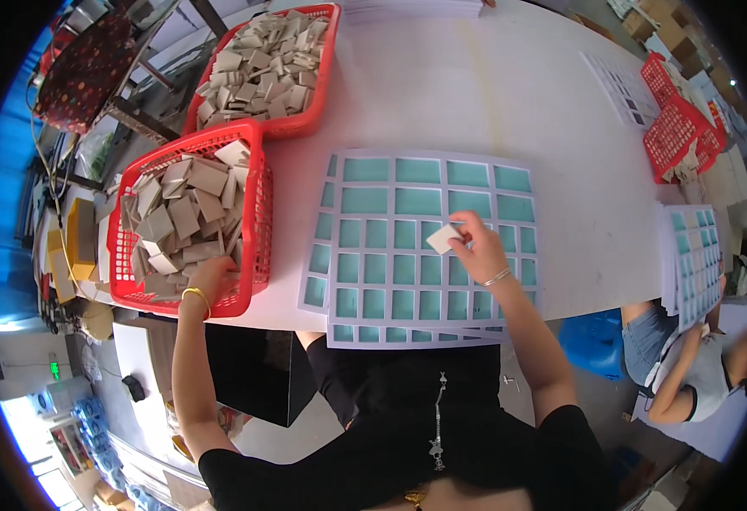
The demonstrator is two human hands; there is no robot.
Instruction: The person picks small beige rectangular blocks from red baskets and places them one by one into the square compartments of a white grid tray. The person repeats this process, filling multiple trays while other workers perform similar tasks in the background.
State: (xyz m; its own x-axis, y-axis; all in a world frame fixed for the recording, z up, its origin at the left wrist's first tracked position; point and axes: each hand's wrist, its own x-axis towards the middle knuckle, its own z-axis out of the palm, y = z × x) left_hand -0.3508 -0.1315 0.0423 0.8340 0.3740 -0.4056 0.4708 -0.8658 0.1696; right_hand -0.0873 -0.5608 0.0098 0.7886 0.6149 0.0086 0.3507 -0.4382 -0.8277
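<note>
My right hand (480,249) pinches a small flat off-white square piece (444,239) between thumb and fingers. It is held over a white grid tray (431,320) with light teal compartment floors. Larger compartments lie along the tray's far side, smaller ones nearer me. More such trays show beneath it, slightly out of line. At the left, my left hand (211,278) reaches over the near side of a red plastic basket (260,217). Its fingertips are among the flat grey-beige pieces (184,217) heaped there, so its grip is hidden.
Behind the near basket stands another red basket (332,64) full of similar pieces. Red baskets (686,136) also sit at the table's right end. There, a person (704,375) works beside a stack of grid trays (693,255). A blue plastic stool (593,343) stands below the white table (573,213).
</note>
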